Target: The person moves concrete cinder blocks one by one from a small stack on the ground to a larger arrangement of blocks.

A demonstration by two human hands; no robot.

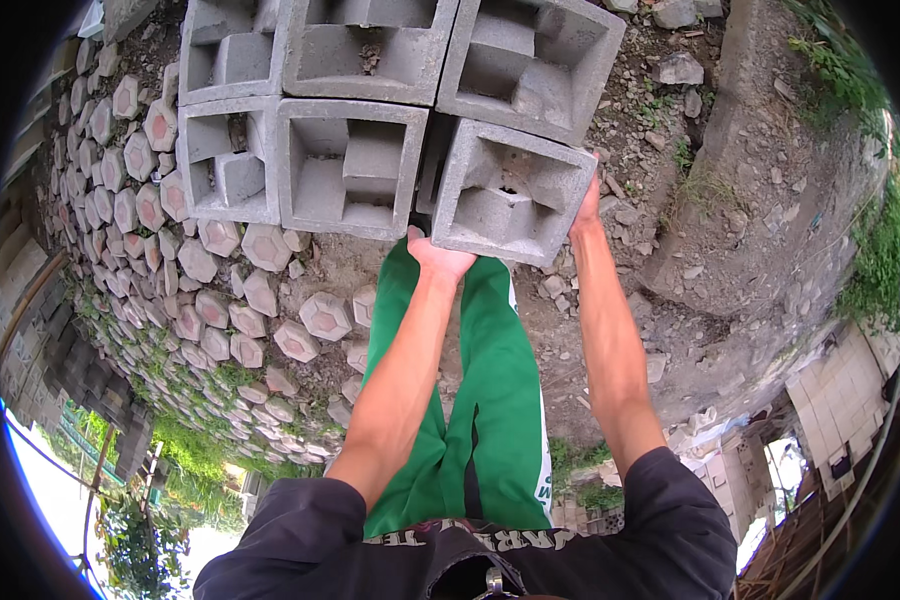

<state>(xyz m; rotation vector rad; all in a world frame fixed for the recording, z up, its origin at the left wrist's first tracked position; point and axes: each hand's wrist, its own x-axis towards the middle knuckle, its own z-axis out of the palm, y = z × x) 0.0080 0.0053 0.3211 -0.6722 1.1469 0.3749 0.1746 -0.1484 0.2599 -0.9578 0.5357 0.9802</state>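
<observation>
A square grey concrete block (560, 205), hollow with stepped inner walls, sits slightly turned at the near right end of a cluster of similar blocks. My left hand (442, 258) grips its near left corner from below, with most of the fingers hidden behind the concrete. On its right side my right hand (587, 208) presses against the wall, the fingers mostly out of sight. A dark gap separates this block from its left neighbour (300, 215). Its far edge lies close to another tilted block (595, 60).
More hollow blocks (270, 90) stand side by side beyond and to the left. Hexagonal paving stones (325, 316) cover the ground at left. Rubble and loose stones (678, 70) lie at right, beside a raised earthen edge (740, 130). Stacked pale slabs (840, 400) stand farther right.
</observation>
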